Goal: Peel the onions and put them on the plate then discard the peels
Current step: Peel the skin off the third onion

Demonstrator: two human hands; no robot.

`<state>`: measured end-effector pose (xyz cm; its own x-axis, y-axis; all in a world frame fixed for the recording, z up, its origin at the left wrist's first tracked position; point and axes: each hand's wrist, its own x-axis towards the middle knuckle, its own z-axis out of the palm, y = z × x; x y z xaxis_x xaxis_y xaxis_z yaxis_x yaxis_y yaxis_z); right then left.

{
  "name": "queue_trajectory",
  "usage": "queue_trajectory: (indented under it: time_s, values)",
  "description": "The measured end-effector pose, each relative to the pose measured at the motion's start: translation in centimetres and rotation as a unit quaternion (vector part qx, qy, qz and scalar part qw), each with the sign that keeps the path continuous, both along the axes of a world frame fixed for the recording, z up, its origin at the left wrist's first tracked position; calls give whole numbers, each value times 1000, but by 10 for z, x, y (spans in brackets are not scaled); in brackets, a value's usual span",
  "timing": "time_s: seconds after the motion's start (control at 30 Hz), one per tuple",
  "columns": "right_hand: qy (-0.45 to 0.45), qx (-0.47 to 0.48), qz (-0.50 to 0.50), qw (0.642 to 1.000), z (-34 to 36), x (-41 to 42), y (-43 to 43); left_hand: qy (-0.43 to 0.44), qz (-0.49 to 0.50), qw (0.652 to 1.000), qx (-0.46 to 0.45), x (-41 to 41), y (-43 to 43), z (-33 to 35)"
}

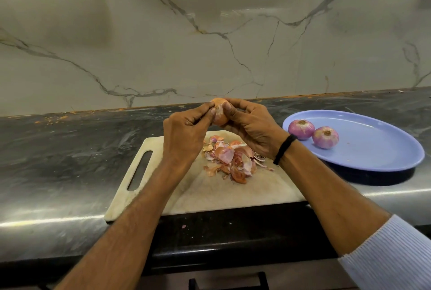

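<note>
An onion (219,112) with its orange-brown skin still on is held above the far edge of the cutting board (200,194). My right hand (250,126) grips it from the right, fingers curled round it. My left hand (186,131) pinches the skin at the onion's left side with thumb and fingertips. A pile of onion peels (231,159) lies on the board below my hands. Two peeled purple onions (301,129) (325,137) sit on the left part of the blue plate (373,150) to the right.
The board, with a handle slot (139,171) at its left, lies at the front edge of a dark stone counter (70,150). A marble wall (210,45) rises behind. A drawer handle (227,280) shows below the counter edge.
</note>
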<state>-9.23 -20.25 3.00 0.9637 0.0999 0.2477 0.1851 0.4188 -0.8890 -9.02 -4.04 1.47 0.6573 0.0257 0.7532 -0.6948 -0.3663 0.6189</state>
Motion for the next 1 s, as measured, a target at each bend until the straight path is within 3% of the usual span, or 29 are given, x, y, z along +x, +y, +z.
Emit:
queue_trajectory:
  time_s: [0.5,0.83,1.0]
  values:
    - [17,-88,-35,995,-5,3,-3,-18,59,994,95,4,4,-3]
    - [49,-66,-38,996,0,-2,1,33,127,990,43,3,5,1]
    - [58,-65,-51,995,2,-2,0,64,152,984,64,1,9,1]
